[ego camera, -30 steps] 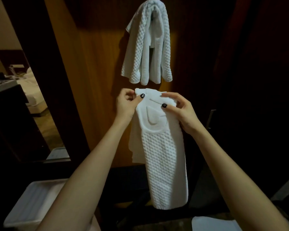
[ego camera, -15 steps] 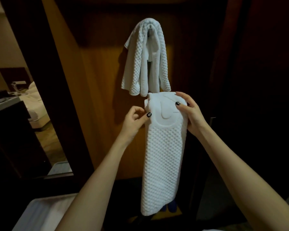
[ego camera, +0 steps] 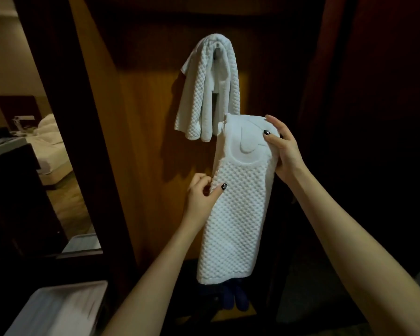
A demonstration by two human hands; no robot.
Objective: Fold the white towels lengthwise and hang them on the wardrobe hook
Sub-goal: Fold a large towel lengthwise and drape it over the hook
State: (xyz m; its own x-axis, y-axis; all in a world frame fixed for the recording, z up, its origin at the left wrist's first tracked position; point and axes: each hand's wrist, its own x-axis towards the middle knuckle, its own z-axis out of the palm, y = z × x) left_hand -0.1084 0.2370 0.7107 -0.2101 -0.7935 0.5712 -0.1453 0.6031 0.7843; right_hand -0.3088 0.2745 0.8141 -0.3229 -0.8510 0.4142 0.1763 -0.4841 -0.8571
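Against the wooden wardrobe panel (ego camera: 141, 141), one towel (ego camera: 207, 88) already hangs on its hook. Her right hand (ego camera: 283, 149) grips the folded towel (ego camera: 238, 214) near its top; her left hand (ego camera: 201, 197) pinches its edge, likely aligning layers.

This looks like a hotel room or a bedroom. At the left, next to a dark frame, a bed (ego camera: 51, 146) with white bedding stands on a wooden floor (ego camera: 66, 204). In the middle is a wardrobe panel (ego camera: 136, 141) of warm brown wood, where a white waffle towel (ego camera: 197, 93) hangs from a hook (ego camera: 217, 50). A second white towel (ego camera: 240, 214) carries a pressed emblem (ego camera: 246, 146), like hotel linen.
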